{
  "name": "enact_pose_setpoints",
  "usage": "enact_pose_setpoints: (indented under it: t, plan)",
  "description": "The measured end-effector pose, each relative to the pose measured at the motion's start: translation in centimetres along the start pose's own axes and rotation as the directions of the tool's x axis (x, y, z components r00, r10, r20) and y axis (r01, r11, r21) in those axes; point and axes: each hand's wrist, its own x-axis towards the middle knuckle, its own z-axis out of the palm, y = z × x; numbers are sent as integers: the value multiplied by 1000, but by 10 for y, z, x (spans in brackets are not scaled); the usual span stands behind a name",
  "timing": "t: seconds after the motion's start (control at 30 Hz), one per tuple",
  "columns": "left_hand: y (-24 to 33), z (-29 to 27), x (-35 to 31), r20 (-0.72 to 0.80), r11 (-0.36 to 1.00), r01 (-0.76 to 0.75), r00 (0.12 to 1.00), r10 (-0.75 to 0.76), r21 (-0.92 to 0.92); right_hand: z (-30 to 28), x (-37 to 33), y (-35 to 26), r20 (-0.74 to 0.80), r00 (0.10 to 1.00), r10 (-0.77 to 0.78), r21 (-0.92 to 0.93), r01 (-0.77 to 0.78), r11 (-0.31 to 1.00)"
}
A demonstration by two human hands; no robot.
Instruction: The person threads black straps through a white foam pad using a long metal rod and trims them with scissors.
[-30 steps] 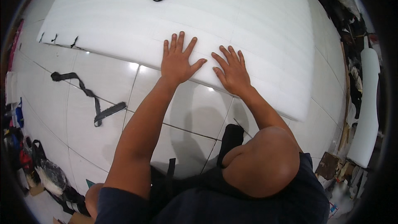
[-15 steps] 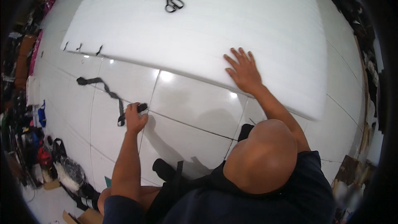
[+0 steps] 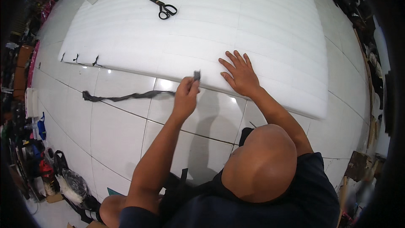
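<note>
Bringing the strap (image 3: 126, 98) to the near edge of the foam (image 3: 202, 29) seems the step: left hand (image 3: 185, 94) pinches it, right hand (image 3: 242, 77) lies flat, empty; next needs careful aligning.

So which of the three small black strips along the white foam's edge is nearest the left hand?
The rightmost strip; the middle strip and leftmost strip lie farther from the left hand.
</note>
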Motion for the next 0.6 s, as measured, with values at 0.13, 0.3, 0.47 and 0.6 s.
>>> enact_pose_setpoints:
  t: [0.13,0.3,0.47,0.6]
  plan:
    - [21,38,33,-220,965,154,970,-107,213,-4,0,-1,1,1000,2,16,-2,1000]
    - [21,37,40,-340,831,320,925,-170,454,2,2,-4,-34,999,1,50,0,999]
    - [14,43,40,-393,827,346,904,-167,443,3,0,1,-35,999,4,81,-2,997]
    - [-5,59,39,-474,787,252,879,58,564,-12,-10,13,-217,976,2,278,60,959]
